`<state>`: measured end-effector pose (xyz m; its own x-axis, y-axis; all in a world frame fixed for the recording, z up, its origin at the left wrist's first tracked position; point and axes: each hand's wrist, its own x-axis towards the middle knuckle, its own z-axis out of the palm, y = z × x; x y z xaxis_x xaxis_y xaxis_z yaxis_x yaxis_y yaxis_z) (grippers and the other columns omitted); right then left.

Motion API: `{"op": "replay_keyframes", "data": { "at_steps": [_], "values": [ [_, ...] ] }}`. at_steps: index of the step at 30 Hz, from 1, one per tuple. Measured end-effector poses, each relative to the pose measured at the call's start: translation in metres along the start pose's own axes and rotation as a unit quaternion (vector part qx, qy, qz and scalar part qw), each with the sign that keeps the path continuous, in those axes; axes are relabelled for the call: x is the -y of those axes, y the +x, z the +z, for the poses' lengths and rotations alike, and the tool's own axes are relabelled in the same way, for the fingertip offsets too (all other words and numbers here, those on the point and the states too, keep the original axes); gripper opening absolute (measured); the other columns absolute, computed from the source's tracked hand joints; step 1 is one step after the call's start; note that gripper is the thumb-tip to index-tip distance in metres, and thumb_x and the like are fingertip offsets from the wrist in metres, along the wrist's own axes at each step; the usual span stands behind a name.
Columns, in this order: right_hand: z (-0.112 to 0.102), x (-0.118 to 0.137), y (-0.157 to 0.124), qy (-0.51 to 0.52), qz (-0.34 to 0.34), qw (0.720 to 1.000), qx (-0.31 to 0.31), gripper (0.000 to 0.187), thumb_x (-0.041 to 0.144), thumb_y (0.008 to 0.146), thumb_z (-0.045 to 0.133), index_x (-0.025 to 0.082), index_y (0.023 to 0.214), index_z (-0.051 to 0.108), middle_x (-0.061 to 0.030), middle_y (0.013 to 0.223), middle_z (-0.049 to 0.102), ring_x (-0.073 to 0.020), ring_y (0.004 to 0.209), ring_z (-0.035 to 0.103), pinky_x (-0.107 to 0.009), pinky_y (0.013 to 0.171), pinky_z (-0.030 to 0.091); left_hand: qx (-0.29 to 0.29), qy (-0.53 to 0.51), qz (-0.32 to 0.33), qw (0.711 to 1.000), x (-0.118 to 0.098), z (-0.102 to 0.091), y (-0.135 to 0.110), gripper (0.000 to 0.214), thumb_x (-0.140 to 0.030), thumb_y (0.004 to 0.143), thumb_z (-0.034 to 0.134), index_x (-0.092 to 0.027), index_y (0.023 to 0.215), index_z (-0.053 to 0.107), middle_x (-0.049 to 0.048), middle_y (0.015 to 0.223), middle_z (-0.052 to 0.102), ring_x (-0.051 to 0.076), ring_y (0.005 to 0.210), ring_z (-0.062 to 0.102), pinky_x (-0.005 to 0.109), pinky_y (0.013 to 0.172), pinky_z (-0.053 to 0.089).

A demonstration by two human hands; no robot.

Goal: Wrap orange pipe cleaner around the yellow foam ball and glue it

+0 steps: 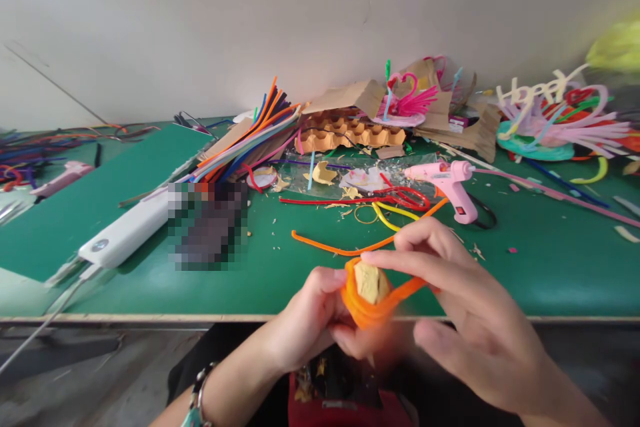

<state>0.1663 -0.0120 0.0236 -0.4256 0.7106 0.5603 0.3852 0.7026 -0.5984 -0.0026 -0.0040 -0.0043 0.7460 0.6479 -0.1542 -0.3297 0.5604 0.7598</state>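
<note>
"Orange pipe cleaner [359, 312]: where does it sit?"

"Wound around a pale tan lump [370, 281], just above the near edge of the green tabletop [260, 280], between both hands. The left hand [300, 320] pinches the coil's left side between thumb and fingers."

"And the right hand [480, 310]?"

"Its index fingertip touches the coil's top, with the thumb well apart. The free strand slants right and slightly far from the coil, passing behind those fingers; whether they grip it, nobody can tell."

"Which hand is nearer?"

"Both touch the winding, but the strand's far end lies on the right hand's side. A loose orange stem [345, 252] lies just beyond; the pink glue gun [447, 180] stands farther right. Room opens leftward."
</note>
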Motion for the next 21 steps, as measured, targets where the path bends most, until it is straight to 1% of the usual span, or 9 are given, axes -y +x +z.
{"op": "replay_keyframes", "data": {
  "at_steps": [2,5,7,9,12,14,17,19,21],
  "values": [
    [0.001,0.0,0.001,-0.056,-0.017,0.998,0.007,0.036,0.035,0.083,0.057,0.023,0.116,0.056,-0.0032,0.09,0.045,-0.0145,0.081,0.051,-0.025,0.07,0.052,0.006,0.002,-0.002,1.0,-0.001,0.001,0.0,0.042,-0.054,0.076,0.035,-0.019,0.055,0.043,-0.008,0.04,0.025,0.007,0.039,0.014,0.027,0.045,0.01],
    [0.002,-0.001,0.001,-0.128,-0.033,0.991,-0.005,0.035,0.026,0.079,0.063,0.023,0.113,0.056,-0.0029,0.09,0.044,-0.0131,0.079,0.052,-0.023,0.066,0.052,0.016,0.015,0.005,1.0,-0.001,0.002,0.0,0.044,-0.056,0.077,0.034,-0.019,0.054,0.041,-0.0072,0.042,0.025,0.007,0.042,0.018,0.027,0.046,0.012],
    [0.003,-0.002,0.002,-0.147,-0.037,0.988,-0.022,0.03,0.024,0.08,0.061,0.023,0.11,0.056,-0.0027,0.088,0.044,-0.0127,0.077,0.052,-0.022,0.064,0.052,0.025,0.023,0.01,0.999,-0.002,0.003,0.0,0.043,-0.057,0.077,0.034,-0.019,0.058,0.042,-0.0077,0.044,0.024,0.007,0.042,0.018,0.026,0.045,0.012],
    [0.004,-0.002,0.003,-0.157,-0.044,0.986,-0.04,0.026,0.024,0.079,0.06,0.022,0.106,0.057,-0.0026,0.086,0.044,-0.0126,0.074,0.052,-0.023,0.06,0.052,0.021,0.025,0.023,0.999,-0.004,0.003,0.0,0.042,-0.057,0.078,0.035,-0.019,0.063,0.042,-0.0088,0.047,0.023,0.007,0.043,0.015,0.025,0.043,0.009],
    [0.004,-0.003,0.005,-0.163,-0.054,0.983,-0.056,0.026,0.023,0.077,0.06,0.022,0.103,0.058,-0.0027,0.085,0.045,-0.013,0.072,0.052,-0.023,0.057,0.051,0.013,0.022,0.065,0.998,-0.007,0.003,-0.001,0.037,-0.055,0.079,0.041,-0.019,0.074,0.043,-0.0097,0.052,0.022,0.007,0.044,0.012,0.023,0.044,0.008],
    [0.004,-0.003,0.005,-0.168,-0.057,0.983,-0.057,0.028,0.021,0.075,0.06,0.023,0.103,0.059,-0.0025,0.084,0.044,-0.0132,0.07,0.051,-0.024,0.056,0.051,0.013,0.021,0.08,0.996,-0.007,0.002,-0.003,0.031,-0.05,0.079,0.044,-0.018,0.081,0.046,-0.0097,0.053,0.024,0.006,0.045,0.014,0.022,0.044,0.01],
    [0.004,-0.002,0.004,-0.172,-0.063,0.981,-0.062,0.028,0.022,0.074,0.06,0.026,0.103,0.059,-0.002,0.082,0.043,-0.013,0.066,0.049,-0.025,0.052,0.049,0.009,0.054,0.068,0.996,-0.004,0.0,-0.007,0.025,-0.041,0.077,0.048,-0.018,0.087,0.049,-0.0081,0.056,0.034,0.006,0.047,0.02,0.021,0.045,0.017],
    [0.004,-0.002,0.002,-0.17,-0.065,0.981,-0.069,0.027,0.023,0.075,0.059,0.027,0.102,0.059,-0.0017,0.081,0.043,-0.0123,0.064,0.048,-0.024,0.05,0.048,-0.004,0.08,0.066,0.995,-0.001,0.0,-0.009,0.027,-0.038,0.076,0.05,-0.017,0.092,0.051,-0.0066,0.061,0.04,0.006,0.049,0.024,0.022,0.046,0.02],
    [0.005,-0.002,-0.001,-0.171,-0.069,0.98,-0.07,0.029,0.023,0.075,0.06,0.026,0.104,0.059,-0.0017,0.082,0.043,-0.0115,0.063,0.048,-0.024,0.051,0.048,-0.019,0.09,0.074,0.993,0.0,0.0,-0.011,0.031,-0.038,0.076,0.051,-0.017,0.098,0.052,-0.0059,0.065,0.041,0.006,0.051,0.024,0.022,0.048,0.021]
  ]
}}
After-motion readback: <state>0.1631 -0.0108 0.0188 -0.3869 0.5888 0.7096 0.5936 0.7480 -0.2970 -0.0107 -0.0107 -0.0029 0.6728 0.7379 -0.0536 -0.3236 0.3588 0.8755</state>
